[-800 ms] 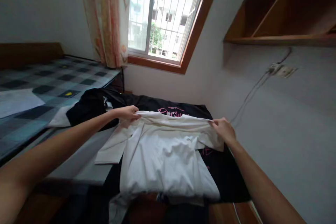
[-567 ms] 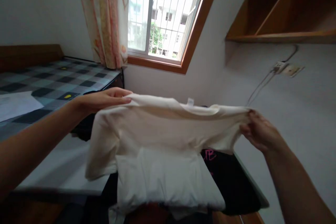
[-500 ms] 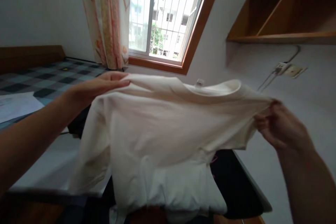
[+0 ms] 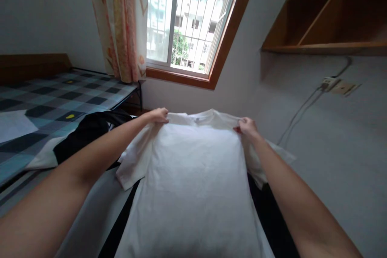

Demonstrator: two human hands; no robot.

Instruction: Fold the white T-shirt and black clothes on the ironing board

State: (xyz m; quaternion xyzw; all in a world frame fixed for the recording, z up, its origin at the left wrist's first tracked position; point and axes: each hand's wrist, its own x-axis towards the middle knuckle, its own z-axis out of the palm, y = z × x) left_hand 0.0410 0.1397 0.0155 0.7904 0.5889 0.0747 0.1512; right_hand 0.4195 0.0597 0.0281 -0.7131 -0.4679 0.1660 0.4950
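Note:
A white T-shirt [image 4: 198, 177] is stretched out in front of me, its neckline at the far end and its body running toward me past the lower edge of the view. My left hand [image 4: 159, 115] is closed on the shirt's left shoulder, fingers pinching the cloth. At the other shoulder, my right hand [image 4: 247, 125] grips the fabric between thumb and fingers. Both sleeves hang outward beyond the hands. Beneath the shirt, parts of a black surface [image 4: 269, 209] show on either side.
To the left stands a bed with a checkered cover [image 4: 54, 92], papers [image 4: 16, 125] and dark clothing [image 4: 87, 133] on it. A window [image 4: 190, 24] and a floral curtain [image 4: 123, 24] are ahead. At right, a wooden shelf [image 4: 323, 48] hangs above a wall socket [image 4: 341, 87] with cables.
Both hands have moved forward, away from me, and closer together with the shirt. Its body, bunched and hanging before, is now spread smoother toward me.

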